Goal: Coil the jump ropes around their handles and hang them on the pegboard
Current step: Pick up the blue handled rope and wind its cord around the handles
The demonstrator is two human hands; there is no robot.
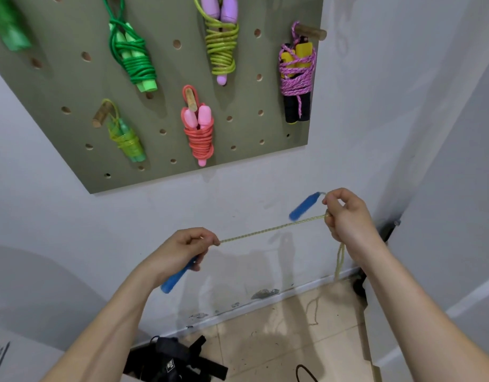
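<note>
A yellow-green braided jump rope (271,230) runs taut between my two hands below the pegboard (169,78). My left hand (182,249) grips one blue handle (177,277) and pinches the rope where it leaves the fist. My right hand (345,216) pinches the rope near the second blue handle (304,206), which sticks out to the left of the fingers. A slack length of rope (339,263) hangs from my right hand down to the floor. Several coiled ropes hang on the board's wooden pegs.
On the pegboard hang a green rope (133,56), a purple-handled yellow rope (221,45), a pink braided rope (295,75), a red rope (200,133) and a small yellow-green one (125,139). A black bag (171,359) lies on the tiled floor.
</note>
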